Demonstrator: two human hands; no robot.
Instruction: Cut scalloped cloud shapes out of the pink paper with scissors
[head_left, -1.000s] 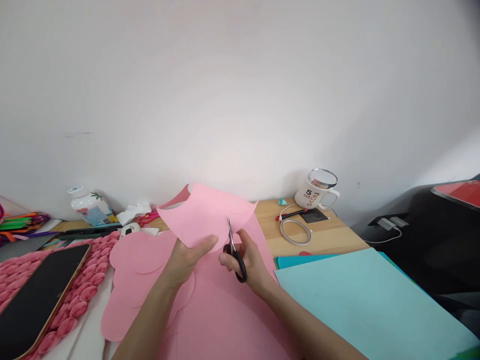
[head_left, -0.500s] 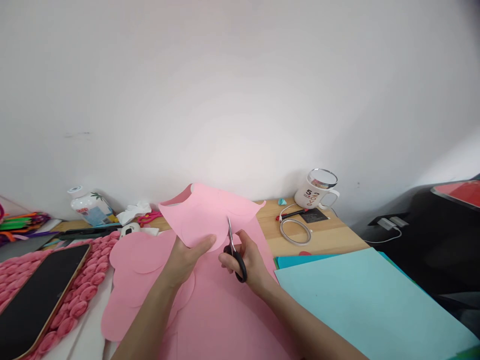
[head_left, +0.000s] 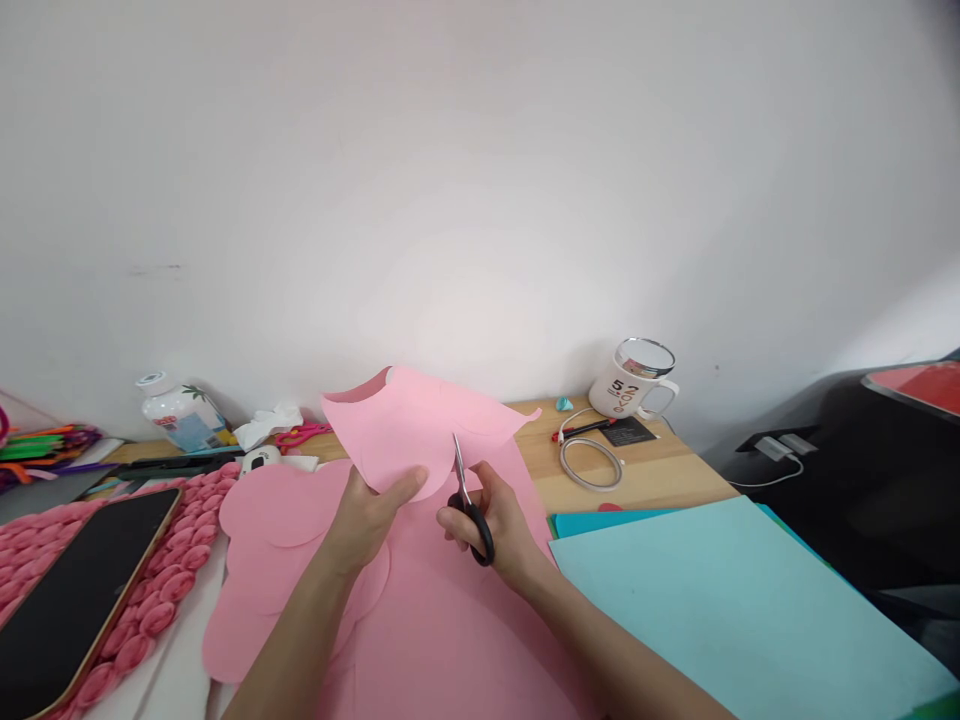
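Note:
Between thumb and fingers, my left hand (head_left: 379,515) pinches a pink sheet of paper (head_left: 409,430) and holds it up off the table, its far edges curling. My right hand (head_left: 499,520) grips black-handled scissors (head_left: 474,520), fingers in the loops. The metal blades point away from me and lie at the paper's edge, just right of my left thumb. Beneath both hands a larger pink sheet (head_left: 450,610) lies flat. Left of it rest several pink paper cutouts (head_left: 255,590) with rounded outlines, overlapping and partly covered by my left forearm.
A phone (head_left: 75,590) lies on a pink braided mat (head_left: 176,580) at left. Behind stand a white bottle (head_left: 180,410), crumpled tissue (head_left: 266,425) and pink scissors (head_left: 300,435). On the right are a mug (head_left: 630,385), a coiled cable (head_left: 591,465) and light blue sheets (head_left: 735,600).
The lifted pink paper has shifted and turned slightly to the right at its far edge. My left hand has moved a little with it; the right hand stays nearly in place.

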